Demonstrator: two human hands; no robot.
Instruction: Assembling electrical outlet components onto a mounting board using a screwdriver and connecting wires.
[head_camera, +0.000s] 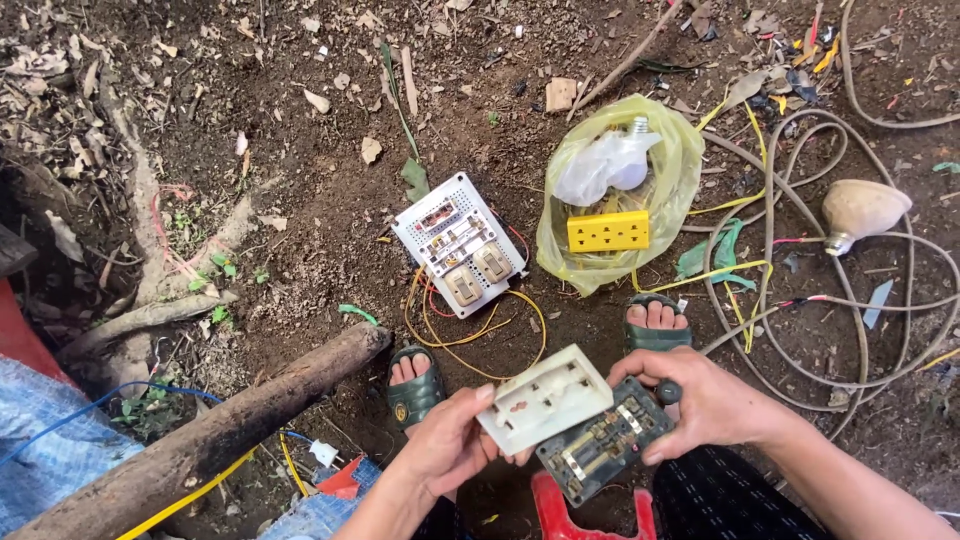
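Two hands: left hand, right hand. Two sandalled feet just above them. One white socket cover, one dark socket base. Above the feet: one white switchboard, one yellow bag, one yellow socket strip, two bulbs. One log left of the feet.

Crumpled yellow plastic bag on dirt; translucent.

Left hand: raised, fingers curled, thumb on top, gripping; right hand: palm down, fingers wrapped, clasping
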